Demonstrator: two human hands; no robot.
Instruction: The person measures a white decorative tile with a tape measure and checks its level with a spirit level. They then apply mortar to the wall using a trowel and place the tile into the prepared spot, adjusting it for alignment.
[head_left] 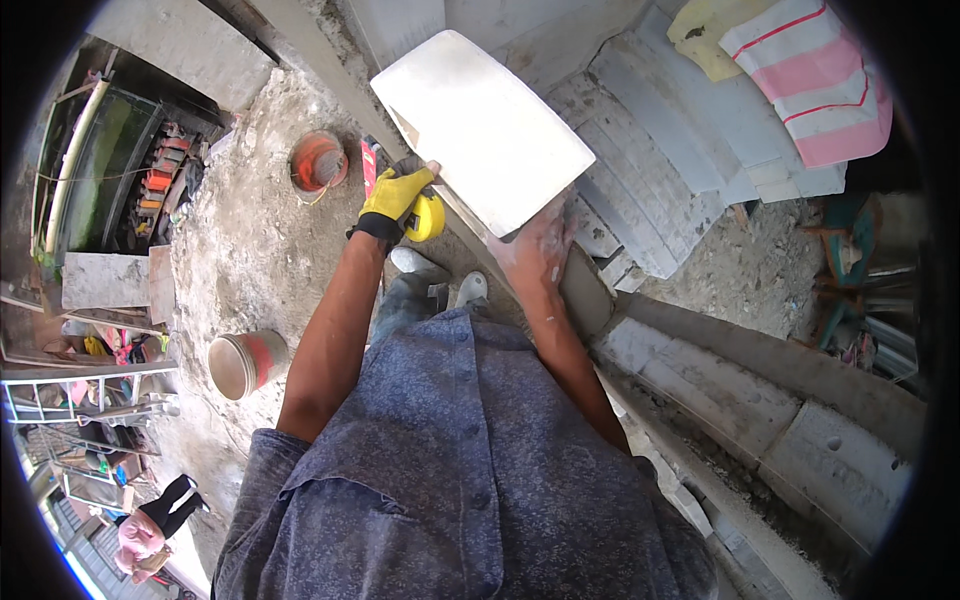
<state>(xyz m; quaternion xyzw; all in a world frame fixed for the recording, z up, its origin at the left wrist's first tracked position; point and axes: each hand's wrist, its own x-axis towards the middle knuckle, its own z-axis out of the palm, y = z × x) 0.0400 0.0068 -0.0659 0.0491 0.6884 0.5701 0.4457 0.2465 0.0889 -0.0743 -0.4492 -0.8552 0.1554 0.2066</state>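
A white rectangular slab (490, 130) with rounded corners is tilted in front of me, above a low wall. My left hand (398, 195), in a yellow glove with a dark cuff, is closed at the slab's left edge with bare fingertips showing. Below that hand is a rounded yellow object (427, 218); whether it is held or part of the glove is unclear. My right hand (540, 245), bare and dusted white, is closed on the slab's near corner, with its fingers partly hidden beneath. Beside the left hand stands a narrow red-and-white object (370, 165).
An orange bucket (319, 163) and a pale bucket (246, 364) stand on dusty ground to the left. Grey blocks (690, 370) form a low wall at right. A striped pink cloth (815, 85) hangs far right. A person (150, 530) is at lower left, near metal frames.
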